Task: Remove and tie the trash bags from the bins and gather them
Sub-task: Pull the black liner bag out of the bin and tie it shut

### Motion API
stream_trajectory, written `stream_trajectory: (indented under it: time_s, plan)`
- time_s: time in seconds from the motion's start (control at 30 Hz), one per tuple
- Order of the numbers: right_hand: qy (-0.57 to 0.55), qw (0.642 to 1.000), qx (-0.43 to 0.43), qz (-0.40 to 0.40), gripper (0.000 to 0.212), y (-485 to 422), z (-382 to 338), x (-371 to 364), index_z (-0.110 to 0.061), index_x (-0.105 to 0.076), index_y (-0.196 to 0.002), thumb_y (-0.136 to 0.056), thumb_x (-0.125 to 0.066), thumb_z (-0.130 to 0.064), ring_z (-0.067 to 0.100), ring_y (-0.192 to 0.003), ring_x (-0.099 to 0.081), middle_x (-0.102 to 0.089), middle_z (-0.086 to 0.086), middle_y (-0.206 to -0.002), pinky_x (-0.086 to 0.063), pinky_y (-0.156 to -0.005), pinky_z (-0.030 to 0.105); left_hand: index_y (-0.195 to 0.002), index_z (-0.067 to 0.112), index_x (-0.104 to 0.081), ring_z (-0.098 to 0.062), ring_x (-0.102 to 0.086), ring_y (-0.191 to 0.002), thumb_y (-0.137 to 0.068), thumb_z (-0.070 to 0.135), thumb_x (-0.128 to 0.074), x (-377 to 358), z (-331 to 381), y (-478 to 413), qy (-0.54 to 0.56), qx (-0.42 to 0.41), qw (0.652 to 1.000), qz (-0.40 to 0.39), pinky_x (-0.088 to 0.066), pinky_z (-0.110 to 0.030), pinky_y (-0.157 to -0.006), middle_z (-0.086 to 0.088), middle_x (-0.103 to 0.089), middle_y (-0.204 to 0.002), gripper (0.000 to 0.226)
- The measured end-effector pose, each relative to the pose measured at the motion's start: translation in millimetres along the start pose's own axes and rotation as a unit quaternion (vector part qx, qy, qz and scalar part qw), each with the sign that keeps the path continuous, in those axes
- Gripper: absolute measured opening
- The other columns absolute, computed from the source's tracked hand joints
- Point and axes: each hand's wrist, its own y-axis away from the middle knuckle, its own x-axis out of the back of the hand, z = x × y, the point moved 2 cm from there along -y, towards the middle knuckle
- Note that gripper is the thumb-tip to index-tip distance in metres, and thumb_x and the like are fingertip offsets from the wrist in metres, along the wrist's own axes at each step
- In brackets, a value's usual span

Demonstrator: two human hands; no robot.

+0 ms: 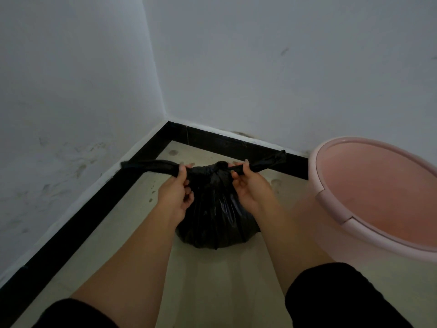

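Note:
A full black trash bag [216, 218] sits on the pale floor in the room's corner. Its top is gathered into a knot [218, 170] between my hands. My left hand [176, 192] grips the bag's left twisted tail, which stretches out to the left. My right hand [248, 185] grips the right tail, which sticks out to the right toward the baseboard. Both tails are pulled apart and taut. A pink round bin [369, 200] stands at the right with no bag inside it.
White scuffed walls meet in a corner just behind the bag, edged by a black baseboard [94, 207]. The tiled floor [212, 280] stretches toward me between my forearms. The bin stands close against my right arm.

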Motion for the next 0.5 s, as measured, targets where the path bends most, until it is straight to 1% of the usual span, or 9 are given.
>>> stream_trajectory:
  time_s: [0.03, 0.1, 0.17, 0.23, 0.3, 0.37, 0.4, 0.43, 0.5]
  plan:
    - [-0.015, 1.0, -0.005, 0.01, 0.026, 1.4, 0.6, -2.3, -0.004, -0.064, -0.093, -0.1, -0.049, -0.024, 0.006, -0.057, -0.062, -0.072, 0.004, -0.074, -0.052, -0.049, 0.015, -0.102, 0.021, -0.07, -0.005, -0.042, -0.055, -0.096, 0.04, -0.05, -0.8, -0.9, -0.5, 0.054, 0.026, 0.998, -0.011, -0.04, -0.019, -0.056, 0.006, -0.049, -0.065, 0.028]
    - [-0.02, 0.999, -0.013, 0.042, 0.028, 2.7, 2.0, -5.1, 0.0, -0.061, -0.092, -0.101, -0.048, -0.024, 0.01, -0.059, -0.063, -0.07, 0.009, -0.077, -0.053, -0.047, 0.016, -0.099, 0.018, -0.069, -0.004, -0.035, -0.05, -0.096, 0.039, -0.049, 0.3, -3.9, -4.2, 0.098, 0.053, 0.994, -0.01, -0.038, -0.016, -0.048, 0.006, -0.043, -0.06, 0.029]
    - [-0.014, 0.997, -0.006, 0.079, 0.031, 2.8, -0.6, -4.8, 0.002, -0.059, -0.087, -0.101, -0.047, -0.024, 0.013, -0.061, -0.063, -0.067, 0.013, -0.079, -0.053, -0.047, 0.017, -0.09, 0.016, -0.068, -0.004, -0.036, -0.05, -0.096, 0.037, -0.05, -1.0, -3.0, -4.1, 0.103, 0.06, 0.993, 0.009, -0.039, -0.013, -0.041, 0.005, -0.044, -0.059, 0.029]
    - [-0.02, 0.993, 0.013, 0.119, 0.029, 1.4, -4.7, -2.9, 0.0, -0.056, -0.082, -0.1, -0.05, -0.023, 0.015, -0.061, -0.064, -0.065, 0.013, -0.078, -0.054, -0.047, 0.017, -0.084, 0.014, -0.067, -0.004, -0.04, -0.05, -0.096, 0.035, -0.052, -2.9, 0.2, -4.4, 0.092, 0.062, 0.993, 0.04, -0.038, -0.012, -0.036, 0.005, -0.046, -0.06, 0.028]
    - [-0.035, 0.986, 0.024, 0.158, 0.023, 2.2, -8.3, -0.8, -0.004, -0.053, -0.081, -0.099, -0.052, -0.018, 0.022, -0.074, -0.07, -0.064, 0.014, -0.08, -0.056, -0.05, 0.019, -0.081, 0.013, -0.066, -0.004, -0.044, -0.048, -0.096, 0.034, -0.053, -0.4, 1.4, -6.7, 0.081, 0.068, 0.992, 0.072, -0.036, -0.013, -0.033, 0.004, -0.049, -0.058, 0.028]
    - [-0.054, 0.98, 0.027, 0.188, 0.015, 4.2, -9.0, 1.8, -0.004, -0.051, -0.087, -0.099, -0.052, -0.012, 0.03, -0.092, -0.071, -0.061, 0.013, -0.079, -0.059, -0.06, 0.025, -0.084, 0.012, -0.066, -0.003, -0.048, -0.04, -0.095, 0.034, -0.054, 5.2, 0.0, -10.2, 0.066, 0.073, 0.99, 0.098, -0.037, -0.013, -0.032, 0.005, -0.052, -0.05, 0.028]
    - [-0.056, 0.98, 0.03, 0.189, 0.01, 4.4, -9.0, 4.8, -0.003, -0.052, -0.093, -0.099, -0.051, -0.01, 0.032, -0.097, -0.07, -0.06, 0.013, -0.078, -0.059, -0.064, 0.027, -0.083, 0.011, -0.066, -0.003, -0.05, -0.035, -0.096, 0.033, -0.054, 8.0, -0.5, -11.5, 0.063, 0.077, 0.989, 0.111, -0.038, -0.013, -0.032, 0.005, -0.053, -0.044, 0.028]
    - [-0.048, 0.981, 0.032, 0.185, 0.009, 4.3, -9.3, 8.1, -0.002, -0.054, -0.102, -0.1, -0.049, -0.009, 0.032, -0.097, -0.069, -0.059, 0.012, -0.077, -0.059, -0.063, 0.026, -0.08, 0.01, -0.064, -0.002, -0.049, -0.03, -0.097, 0.032, -0.052, 10.1, 0.2, -12.9, 0.061, 0.082, 0.987, 0.122, -0.038, -0.012, -0.032, 0.006, -0.051, -0.037, 0.031]
    - [0.009, 0.985, 0.038, 0.17, 0.026, 1.4, -10.1, 16.3, 0.001, -0.052, -0.124, -0.101, -0.044, -0.009, 0.025, -0.085, -0.07, -0.057, 0.009, -0.078, -0.057, -0.054, 0.021, -0.071, 0.007, -0.056, -0.001, -0.045, -0.023, -0.1, 0.031, -0.044, 13.1, 2.0, -16.5, 0.056, 0.096, 0.984, 0.136, -0.034, -0.01, -0.03, 0.005, -0.045, -0.027, 0.039]
